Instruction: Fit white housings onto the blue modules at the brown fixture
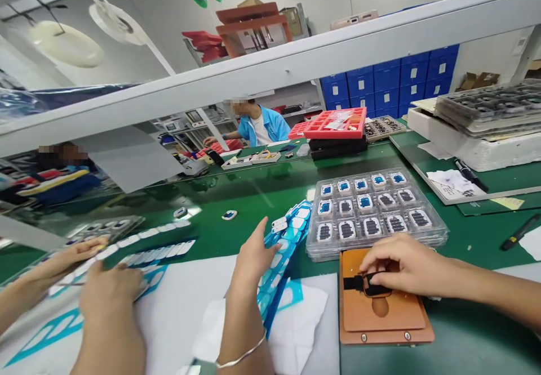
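My right hand (399,262) is closed, thumb and fingers on a small black watch-like case (376,289) that sits in a brown-orange fixture block (384,321). A black strap-like piece runs left from the case. My left hand (252,257), with a white band on its wrist, reaches over blue strips (281,262) carrying white rounded labels. Its thumb and index finger are apart; the other fingers are hidden. Just beyond its fingertips lies a small white piece (279,225) on the strips. Behind the fixture stands a clear plastic tray (376,217) of white-framed parts with blue or dark faces.
A co-worker's two hands (110,285) handle label strips (160,251) at the left. One loose part (229,215) lies on the green table. Red trays (338,123), stacked clear trays (490,105) and a black pen (519,232) stand around. A white shelf beam (270,65) crosses above. Another person sits opposite.
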Demonstrator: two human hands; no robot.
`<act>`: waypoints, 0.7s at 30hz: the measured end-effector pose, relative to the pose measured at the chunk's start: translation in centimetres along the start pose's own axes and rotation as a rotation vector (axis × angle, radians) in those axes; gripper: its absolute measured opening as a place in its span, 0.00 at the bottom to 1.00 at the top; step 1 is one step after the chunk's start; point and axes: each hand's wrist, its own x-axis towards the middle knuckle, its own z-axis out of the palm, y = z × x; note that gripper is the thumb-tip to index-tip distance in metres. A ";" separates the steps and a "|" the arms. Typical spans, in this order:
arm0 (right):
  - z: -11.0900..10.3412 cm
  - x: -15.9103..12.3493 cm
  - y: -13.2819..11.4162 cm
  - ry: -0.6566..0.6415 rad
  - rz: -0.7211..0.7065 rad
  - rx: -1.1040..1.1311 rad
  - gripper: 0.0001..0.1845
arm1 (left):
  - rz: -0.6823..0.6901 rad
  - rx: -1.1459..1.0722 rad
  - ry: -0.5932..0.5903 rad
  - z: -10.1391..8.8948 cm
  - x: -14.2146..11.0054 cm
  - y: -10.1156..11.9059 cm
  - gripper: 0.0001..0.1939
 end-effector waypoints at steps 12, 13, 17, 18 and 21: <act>0.6 0.1 0.7 0.060 -0.151 -0.302 0.09 | 1.455 -0.405 0.196 3.5 -7.2 5.8 0.13; 0.5 0.1 0.8 0.064 -0.159 -0.289 0.08 | 1.521 -0.427 0.121 3.8 -7.6 6.0 0.13; -1.3 0.6 1.4 0.157 -0.158 -0.251 0.06 | 1.609 -0.473 -0.119 4.6 -8.4 6.0 0.08; -1.9 0.7 1.8 0.198 -0.148 -0.277 0.06 | 1.613 -0.458 -0.157 4.7 -8.4 6.0 0.08; -3.6 1.2 3.4 0.295 -0.110 -0.431 0.07 | 1.594 -0.424 -0.184 4.8 -8.3 6.0 0.07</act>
